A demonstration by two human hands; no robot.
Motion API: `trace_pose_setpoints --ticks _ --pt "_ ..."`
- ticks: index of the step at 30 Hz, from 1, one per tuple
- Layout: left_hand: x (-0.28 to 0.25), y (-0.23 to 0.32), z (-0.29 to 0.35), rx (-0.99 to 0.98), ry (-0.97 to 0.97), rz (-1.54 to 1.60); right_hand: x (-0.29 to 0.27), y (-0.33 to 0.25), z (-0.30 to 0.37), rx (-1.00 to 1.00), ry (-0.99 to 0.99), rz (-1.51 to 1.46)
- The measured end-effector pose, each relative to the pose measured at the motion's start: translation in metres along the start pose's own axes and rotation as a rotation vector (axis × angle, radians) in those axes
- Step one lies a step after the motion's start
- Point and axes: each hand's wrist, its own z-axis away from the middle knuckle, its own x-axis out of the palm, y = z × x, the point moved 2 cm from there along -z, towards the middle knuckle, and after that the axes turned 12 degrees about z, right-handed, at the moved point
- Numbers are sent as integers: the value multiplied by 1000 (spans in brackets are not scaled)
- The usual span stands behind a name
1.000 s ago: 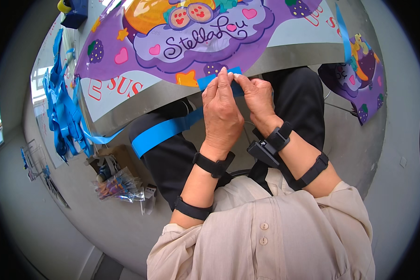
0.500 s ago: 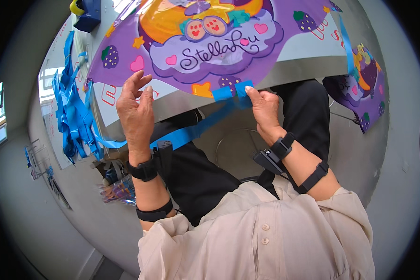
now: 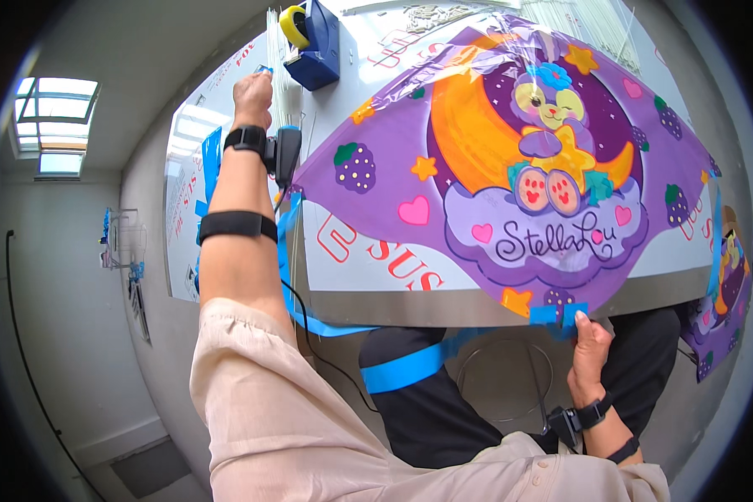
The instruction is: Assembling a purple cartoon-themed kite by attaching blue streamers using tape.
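A purple plastic kite (image 3: 368, 184) with a cartoon animal on an orange moon lies spread over the table. At its near tip, my right hand (image 3: 591, 345) pinches the blue ribbon (image 3: 552, 315) against the kite's edge. That ribbon runs left across my knee, and more of it hangs by the table's left side. My left arm reaches far out to the back left. There my left hand (image 3: 253, 99) is closed, with a small dark and bluish thing showing at its fingertips, too small to name. It is beside a bundle of thin pale rods (image 3: 276, 84).
A blue tape dispenser (image 3: 316, 54) with a yellow roll stands right of my left hand. Small pale pieces (image 3: 435, 17) and more rods (image 3: 586, 29) lie at the back. Another printed purple kite (image 3: 724, 289) hangs at the table's right side. A stool's ring (image 3: 510, 418) shows below.
My left hand has gone from beside the kite's near edge to the back left and closed. My right hand keeps its pinch at the tip. The view has swung left.
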Motion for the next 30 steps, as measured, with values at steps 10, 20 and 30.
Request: trace_pose_setpoints --ticks 10,20,30 --pt "54 -18 -60 -229 16 100 -8 -7 1 86 -60 48" --pt "43 -25 -54 -520 -53 407 -1 -17 2 61 -3 -23" --pt "75 -75 6 -606 -37 557 -6 -7 2 61 17 -35"
